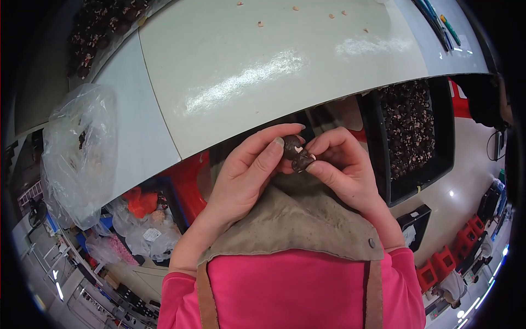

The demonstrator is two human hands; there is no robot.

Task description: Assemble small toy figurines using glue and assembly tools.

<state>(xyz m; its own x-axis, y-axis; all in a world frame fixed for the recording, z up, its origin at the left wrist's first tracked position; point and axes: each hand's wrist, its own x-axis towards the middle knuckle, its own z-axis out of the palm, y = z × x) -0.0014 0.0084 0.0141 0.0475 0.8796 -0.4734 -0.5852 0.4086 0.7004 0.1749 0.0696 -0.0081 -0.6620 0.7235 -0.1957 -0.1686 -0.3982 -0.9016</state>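
A small dark brown lumpy piece (296,154) with pale pink spots is held between both hands, above my lap at the table's near edge. Its kind cannot be made out. My left hand (253,159) is closed on its upper left side, thumb and fingers pinching it. From the other side, my right hand (345,164) pinches its lower right part between thumb and forefinger. The fingertips cover some of the piece.
The pale table (219,60) bears a few pink scraps, pens (446,33) and a clear plastic bag (82,153). Similar dark pieces fill a black crate (408,131) at right and lie in a heap (101,33) at far left. Bagged items (150,225) sit below left.
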